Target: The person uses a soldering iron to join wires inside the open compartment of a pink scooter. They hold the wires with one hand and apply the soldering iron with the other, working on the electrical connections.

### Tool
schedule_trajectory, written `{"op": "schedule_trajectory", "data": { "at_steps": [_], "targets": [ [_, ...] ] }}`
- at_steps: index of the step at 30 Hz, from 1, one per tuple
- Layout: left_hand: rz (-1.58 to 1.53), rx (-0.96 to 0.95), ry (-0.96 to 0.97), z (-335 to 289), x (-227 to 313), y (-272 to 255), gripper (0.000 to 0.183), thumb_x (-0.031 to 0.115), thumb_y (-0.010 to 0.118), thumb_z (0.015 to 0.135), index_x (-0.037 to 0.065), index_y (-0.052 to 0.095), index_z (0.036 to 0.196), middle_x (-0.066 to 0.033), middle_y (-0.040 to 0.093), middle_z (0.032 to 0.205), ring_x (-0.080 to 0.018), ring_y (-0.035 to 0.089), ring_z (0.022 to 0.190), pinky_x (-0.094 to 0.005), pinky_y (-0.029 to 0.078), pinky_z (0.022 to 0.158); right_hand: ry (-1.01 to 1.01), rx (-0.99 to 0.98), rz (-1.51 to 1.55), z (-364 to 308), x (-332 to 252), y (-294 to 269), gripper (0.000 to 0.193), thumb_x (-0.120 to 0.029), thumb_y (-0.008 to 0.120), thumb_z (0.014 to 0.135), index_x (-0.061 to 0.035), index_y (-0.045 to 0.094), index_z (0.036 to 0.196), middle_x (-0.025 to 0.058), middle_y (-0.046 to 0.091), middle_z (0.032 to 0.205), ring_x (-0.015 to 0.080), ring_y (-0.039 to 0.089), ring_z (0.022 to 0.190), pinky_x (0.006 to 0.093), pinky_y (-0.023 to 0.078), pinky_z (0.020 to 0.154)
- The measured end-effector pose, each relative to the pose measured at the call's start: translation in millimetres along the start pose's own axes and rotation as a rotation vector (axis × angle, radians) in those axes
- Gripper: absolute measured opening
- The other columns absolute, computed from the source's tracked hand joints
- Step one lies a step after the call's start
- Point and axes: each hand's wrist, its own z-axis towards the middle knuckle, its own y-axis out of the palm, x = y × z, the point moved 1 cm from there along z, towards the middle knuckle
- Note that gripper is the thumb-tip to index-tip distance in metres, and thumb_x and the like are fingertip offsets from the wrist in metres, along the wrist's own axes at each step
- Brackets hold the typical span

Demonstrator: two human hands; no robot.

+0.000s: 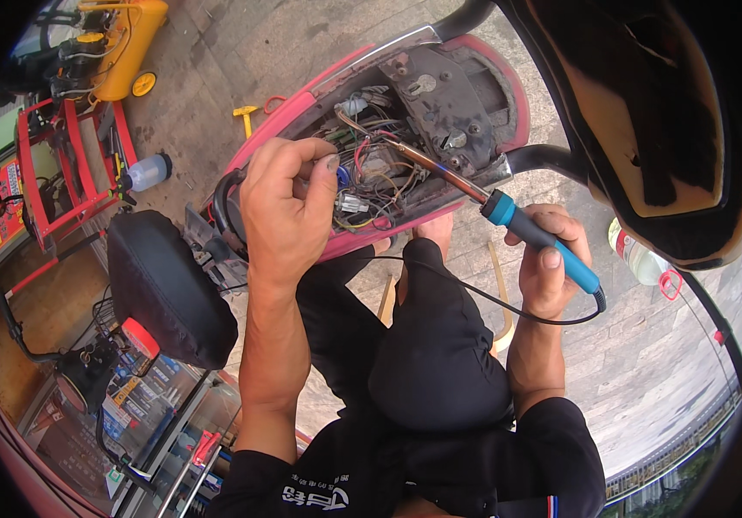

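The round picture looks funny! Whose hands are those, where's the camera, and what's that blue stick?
No robot here: these are a person's two bare hands. The camera sits on their head, looking down, and its wide lens bends straight edges. The right hand holds the blue stick, a soldering iron. Its tip points toward wires inside an open red shell. The left hand is curled nearby; I can't tell whether it pinches anything.
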Motion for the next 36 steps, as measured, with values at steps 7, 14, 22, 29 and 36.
{"op": "schedule_trajectory", "data": {
  "at_steps": [7, 14, 22, 29, 36],
  "targets": [
    [0.065, -0.030, -0.003, 2, -6, 6, 0.008, 0.001, 0.069, 0.078, 0.003, 0.067, 0.086, -0.0063, 0.059, 0.075, -0.0204, 0.056, 0.067, -0.0338, 0.044, 0.063, 0.006, -0.010, -0.024, 0, -3, 0, 0.039, -0.032, 0.060, 0.097, 0.0066, 0.057, 0.103, 0.0216, 0.063, 0.098, 0.0203, 0.064, 0.072, 0.0306, 0.054, 0.065],
    [0.112, -0.025, 0.029, 3, -8, 9, 0.008, 0.002, 0.069, 0.076, 0.005, 0.066, 0.083, -0.0057, 0.057, 0.072, -0.0224, 0.054, 0.066, -0.0361, 0.043, 0.065, 0.025, -0.007, -0.034, 2, -5, 1, 0.041, -0.034, 0.062, 0.096, 0.0061, 0.057, 0.102, 0.0217, 0.063, 0.097, 0.0211, 0.064, 0.072, 0.0305, 0.054, 0.064],
    [0.179, -0.009, 0.056, 7, -6, 10, 0.009, 0.002, 0.070, 0.073, 0.006, 0.066, 0.080, -0.0052, 0.054, 0.069, -0.0227, 0.052, 0.066, -0.0366, 0.043, 0.062, 0.016, -0.034, -0.036, 6, -7, 1, 0.042, -0.036, 0.062, 0.095, 0.0061, 0.057, 0.101, 0.0216, 0.062, 0.095, 0.0218, 0.064, 0.072, 0.0308, 0.054, 0.064],
    [0.194, -0.007, 0.055, 10, -1, 10, 0.009, 0.001, 0.071, 0.071, 0.006, 0.066, 0.078, -0.0048, 0.052, 0.067, -0.0223, 0.051, 0.065, -0.0366, 0.042, 0.061, 0.015, -0.030, -0.040, 8, -9, 2, 0.042, -0.035, 0.062, 0.095, 0.0060, 0.058, 0.101, 0.0214, 0.062, 0.096, 0.0224, 0.064, 0.074, 0.0314, 0.054, 0.064],
    [0.207, -0.002, 0.092, 15, 4, 12, 0.009, 0.001, 0.071, 0.071, 0.005, 0.066, 0.077, -0.0054, 0.054, 0.068, -0.0217, 0.052, 0.064, -0.0364, 0.043, 0.060, -0.008, -0.041, -0.065, 9, -9, 0, 0.040, -0.033, 0.062, 0.094, 0.0063, 0.059, 0.099, 0.0209, 0.062, 0.094, 0.0222, 0.064, 0.073, 0.0311, 0.054, 0.063]
  ]
}}
